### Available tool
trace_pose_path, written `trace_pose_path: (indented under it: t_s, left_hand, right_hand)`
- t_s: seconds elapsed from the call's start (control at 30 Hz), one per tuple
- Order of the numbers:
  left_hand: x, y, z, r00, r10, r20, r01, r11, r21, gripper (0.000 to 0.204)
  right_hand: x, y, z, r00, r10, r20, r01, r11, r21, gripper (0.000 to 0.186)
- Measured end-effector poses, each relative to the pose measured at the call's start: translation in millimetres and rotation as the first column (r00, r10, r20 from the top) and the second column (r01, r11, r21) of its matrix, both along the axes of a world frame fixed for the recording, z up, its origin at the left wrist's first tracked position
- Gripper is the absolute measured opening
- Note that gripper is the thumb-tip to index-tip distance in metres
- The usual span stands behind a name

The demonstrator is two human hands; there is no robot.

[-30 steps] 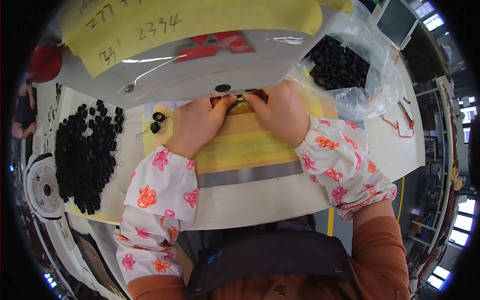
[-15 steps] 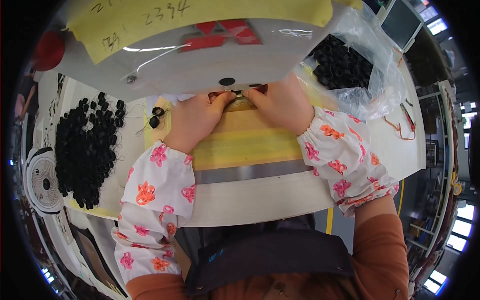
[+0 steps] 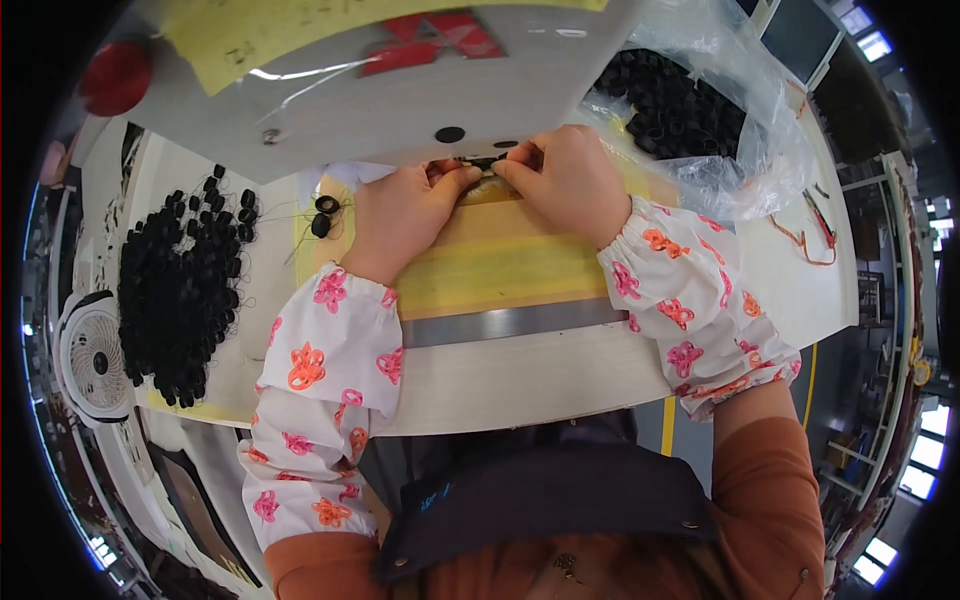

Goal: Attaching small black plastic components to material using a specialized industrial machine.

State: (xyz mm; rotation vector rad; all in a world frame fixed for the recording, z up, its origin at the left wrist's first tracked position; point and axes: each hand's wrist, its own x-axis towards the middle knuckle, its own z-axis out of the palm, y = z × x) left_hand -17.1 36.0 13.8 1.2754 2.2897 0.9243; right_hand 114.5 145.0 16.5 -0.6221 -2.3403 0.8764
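A small dark piece (image 3: 487,165) (mostly hidden, too small to make out) sits pinched between both hands' fingertips, under the machine's grey overhang.

Bench clutter around the grey machine housing (image 3: 400,110)

Left of the housing lies a heap of black rings (image 3: 180,290), a small white fan (image 3: 92,360) just beyond it; a red knob (image 3: 117,77) sits at its upper left, a clear plastic bag of black rings (image 3: 690,110) to its right, orange wire (image 3: 810,235) further right.
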Motion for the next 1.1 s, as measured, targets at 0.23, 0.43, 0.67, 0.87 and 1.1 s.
trace_pose_path:
  t_s: [0.23,0.43,0.67,0.87,1.1]
  left_hand:
    - [-2.2,-16.0,-13.2,0.985,-0.067,-0.157,0.096,0.979,0.181,0.027]
    - [41.0,-39.6,-18.9,0.915,-0.246,-0.319,0.361,0.853,0.377,0.012]
    - [18.5,-33.7,-16.4,0.909,-0.273,-0.315,0.389,0.828,0.405,0.01]
    - [9.1,-19.2,-19.7,0.932,-0.309,-0.19,0.36,0.718,0.595,0.016]
    - [8.9,-26.0,-12.2,0.956,-0.148,-0.254,0.211,0.946,0.245,0.027]
  right_hand:
    - [4.4,-4.0,-12.7,0.998,-0.01,0.056,0.004,0.994,0.11,0.018]
    - [10.4,-20.0,-2.8,0.997,0.067,-0.042,-0.076,0.946,-0.314,0.015]
    - [15.0,-17.5,-3.3,0.992,0.125,-0.026,-0.103,0.662,-0.743,0.01]
    - [39.5,-69.6,1.4,0.943,0.325,0.069,-0.308,0.934,-0.18,0.009]
    - [26.6,-24.2,19.9,0.926,0.345,0.151,-0.246,0.858,-0.451,0.013]
